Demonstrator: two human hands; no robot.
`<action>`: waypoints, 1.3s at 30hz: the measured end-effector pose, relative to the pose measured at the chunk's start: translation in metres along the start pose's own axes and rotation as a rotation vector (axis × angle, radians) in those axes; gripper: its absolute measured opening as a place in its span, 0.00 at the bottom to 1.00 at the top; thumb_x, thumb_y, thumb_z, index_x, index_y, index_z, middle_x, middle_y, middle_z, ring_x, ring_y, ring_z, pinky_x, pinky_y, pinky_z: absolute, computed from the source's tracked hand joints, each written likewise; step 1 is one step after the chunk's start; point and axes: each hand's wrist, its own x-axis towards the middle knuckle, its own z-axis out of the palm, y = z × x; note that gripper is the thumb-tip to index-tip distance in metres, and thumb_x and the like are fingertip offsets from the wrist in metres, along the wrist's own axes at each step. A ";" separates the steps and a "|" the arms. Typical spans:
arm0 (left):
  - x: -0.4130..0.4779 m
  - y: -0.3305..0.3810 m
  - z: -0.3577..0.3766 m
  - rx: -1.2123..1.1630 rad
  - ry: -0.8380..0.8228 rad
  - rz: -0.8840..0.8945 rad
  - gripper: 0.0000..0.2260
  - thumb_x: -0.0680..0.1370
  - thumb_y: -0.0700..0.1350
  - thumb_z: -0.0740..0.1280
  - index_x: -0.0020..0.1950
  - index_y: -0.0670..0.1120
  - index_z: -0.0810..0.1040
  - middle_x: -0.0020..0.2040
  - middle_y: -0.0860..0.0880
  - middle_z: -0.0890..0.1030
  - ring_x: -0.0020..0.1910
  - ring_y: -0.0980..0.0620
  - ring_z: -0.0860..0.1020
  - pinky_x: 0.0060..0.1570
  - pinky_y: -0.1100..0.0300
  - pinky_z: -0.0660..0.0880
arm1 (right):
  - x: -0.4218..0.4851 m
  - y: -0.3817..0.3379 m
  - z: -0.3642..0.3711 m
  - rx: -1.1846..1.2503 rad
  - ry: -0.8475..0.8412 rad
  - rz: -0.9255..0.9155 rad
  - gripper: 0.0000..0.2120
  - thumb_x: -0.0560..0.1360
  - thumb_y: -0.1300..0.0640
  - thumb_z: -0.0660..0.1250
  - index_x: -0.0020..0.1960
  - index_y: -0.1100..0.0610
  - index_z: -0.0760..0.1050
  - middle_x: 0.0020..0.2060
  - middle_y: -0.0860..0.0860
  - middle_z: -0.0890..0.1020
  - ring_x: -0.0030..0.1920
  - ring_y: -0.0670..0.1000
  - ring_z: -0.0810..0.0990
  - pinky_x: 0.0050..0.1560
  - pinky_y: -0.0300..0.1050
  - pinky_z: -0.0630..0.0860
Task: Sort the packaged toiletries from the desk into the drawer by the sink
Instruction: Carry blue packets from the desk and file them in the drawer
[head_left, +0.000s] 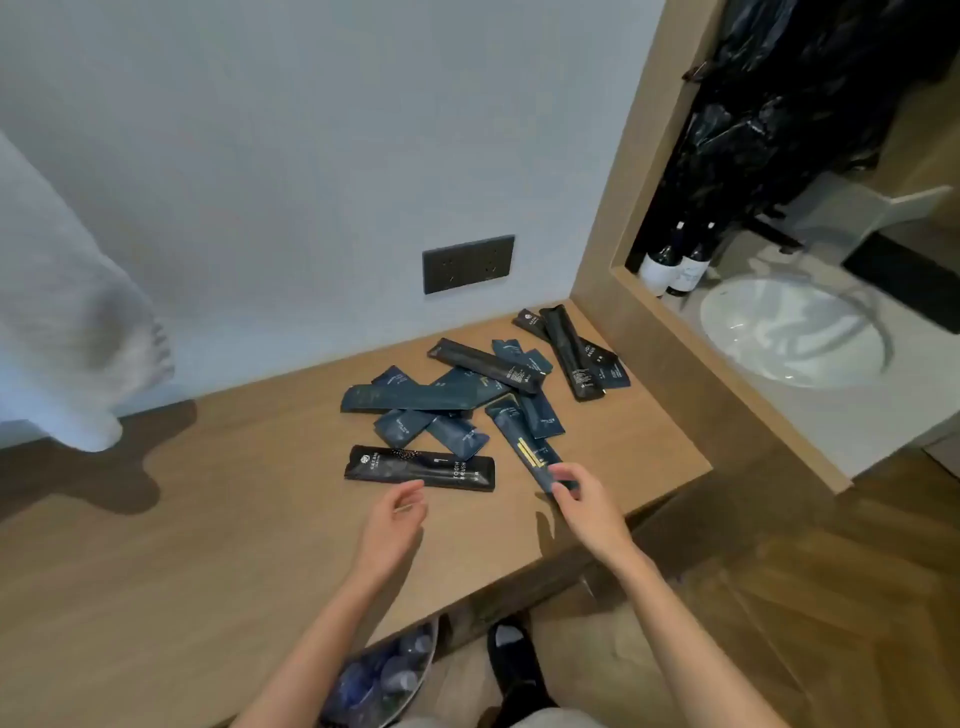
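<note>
Toiletry packets (415, 397) lie beyond the relaxed, empty left hand (395, 522); right hand (587, 504) pinches the end of one long packet (524, 441).

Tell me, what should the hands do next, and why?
Probably lift the long blue packet off the desk. The right hand pinches its near end, its far end lies against the pile, and the left hand hovers beside it, holding nothing.
</note>
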 end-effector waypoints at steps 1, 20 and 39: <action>0.008 0.001 0.008 0.016 0.012 -0.009 0.16 0.79 0.42 0.63 0.67 0.47 0.72 0.61 0.49 0.77 0.53 0.58 0.76 0.41 0.68 0.71 | 0.017 0.007 -0.001 -0.060 0.004 -0.016 0.14 0.80 0.57 0.61 0.65 0.53 0.72 0.60 0.50 0.78 0.58 0.48 0.76 0.57 0.42 0.74; 0.042 0.000 0.084 0.624 0.091 -0.199 0.26 0.78 0.52 0.61 0.76 0.53 0.60 0.78 0.51 0.55 0.75 0.47 0.55 0.71 0.51 0.57 | 0.133 0.050 -0.005 -0.248 -0.374 0.118 0.31 0.64 0.57 0.79 0.62 0.54 0.68 0.55 0.53 0.80 0.55 0.55 0.80 0.54 0.53 0.78; 0.033 0.075 0.109 -0.380 -0.004 -0.304 0.20 0.77 0.53 0.66 0.67 0.49 0.72 0.56 0.54 0.79 0.55 0.57 0.77 0.60 0.56 0.75 | 0.106 -0.002 -0.065 0.157 -0.601 0.141 0.13 0.71 0.61 0.74 0.54 0.57 0.79 0.44 0.51 0.85 0.41 0.42 0.83 0.37 0.28 0.75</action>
